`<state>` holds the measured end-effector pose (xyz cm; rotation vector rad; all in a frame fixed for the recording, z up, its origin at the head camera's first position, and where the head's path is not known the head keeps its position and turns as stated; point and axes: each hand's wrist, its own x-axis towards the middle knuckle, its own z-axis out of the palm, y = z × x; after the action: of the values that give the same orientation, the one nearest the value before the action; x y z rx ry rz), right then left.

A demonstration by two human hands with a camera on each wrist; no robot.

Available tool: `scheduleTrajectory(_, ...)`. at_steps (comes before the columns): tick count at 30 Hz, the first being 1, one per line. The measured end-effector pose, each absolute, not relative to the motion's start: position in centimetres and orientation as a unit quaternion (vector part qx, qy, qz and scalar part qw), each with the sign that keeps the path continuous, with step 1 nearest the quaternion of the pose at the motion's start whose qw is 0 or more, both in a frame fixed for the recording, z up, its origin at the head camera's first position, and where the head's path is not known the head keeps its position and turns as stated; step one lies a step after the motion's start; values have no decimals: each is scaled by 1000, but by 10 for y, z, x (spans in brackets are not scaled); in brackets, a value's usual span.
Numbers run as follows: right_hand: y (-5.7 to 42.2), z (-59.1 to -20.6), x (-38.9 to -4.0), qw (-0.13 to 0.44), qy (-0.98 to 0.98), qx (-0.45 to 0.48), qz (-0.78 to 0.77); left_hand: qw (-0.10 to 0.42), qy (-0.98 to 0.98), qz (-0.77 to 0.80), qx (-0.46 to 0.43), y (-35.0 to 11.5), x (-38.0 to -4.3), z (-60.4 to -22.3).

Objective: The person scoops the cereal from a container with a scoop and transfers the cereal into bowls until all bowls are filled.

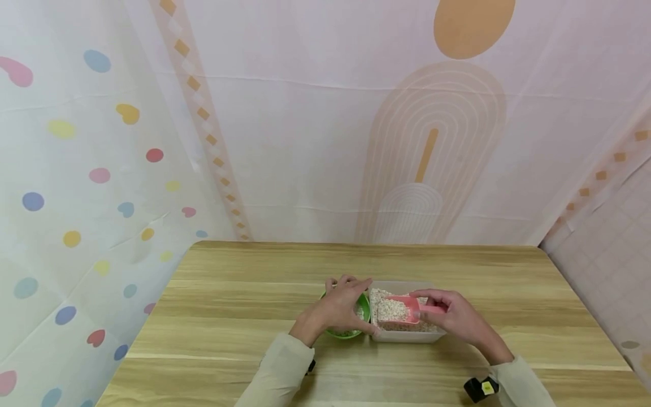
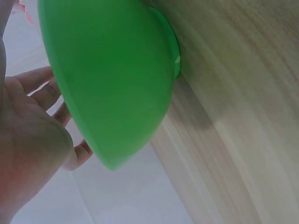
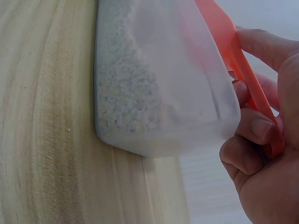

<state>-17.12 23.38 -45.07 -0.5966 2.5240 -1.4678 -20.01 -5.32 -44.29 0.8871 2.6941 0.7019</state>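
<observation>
Over the green bowl (image 1: 346,334) spreads my left hand (image 1: 338,308), palm down, thumb and index finger reaching to the near container edge. Its fingers lie along the bowl's rim in the left wrist view; whether they press on it is unclear. Pale flakes show inside the bowl, partly hidden by the hand. My right hand (image 1: 455,316) grips the handle of a pink scoop (image 1: 414,310). The scoop holds a heap of oat flakes (image 1: 393,310) and sits within the translucent container (image 1: 407,337), above more flakes.
Bowl and container stand side by side on a wooden table (image 1: 244,305). Behind it hangs a patterned cloth (image 1: 305,141), with a dotted cloth (image 1: 137,186) on the left. A black device (image 1: 478,389) is at the right wrist.
</observation>
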Motion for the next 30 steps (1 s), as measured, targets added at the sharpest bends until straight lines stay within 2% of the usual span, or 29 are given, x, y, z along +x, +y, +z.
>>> scheduleTrajectory(13, 235, -454, -168, 74, 839, -192, -504, 54, 905, 306, 289, -84, -197, -449)
scheduleTrajectory(23, 237, -455, -167, 67, 838, -193, -506, 57, 902, 353, 244, -109, -191, -451)
scheduleTrajectory(30, 238, -457, -167, 63, 839, -202, -501, 91, 895, 375, 225, -129, -185, -460)
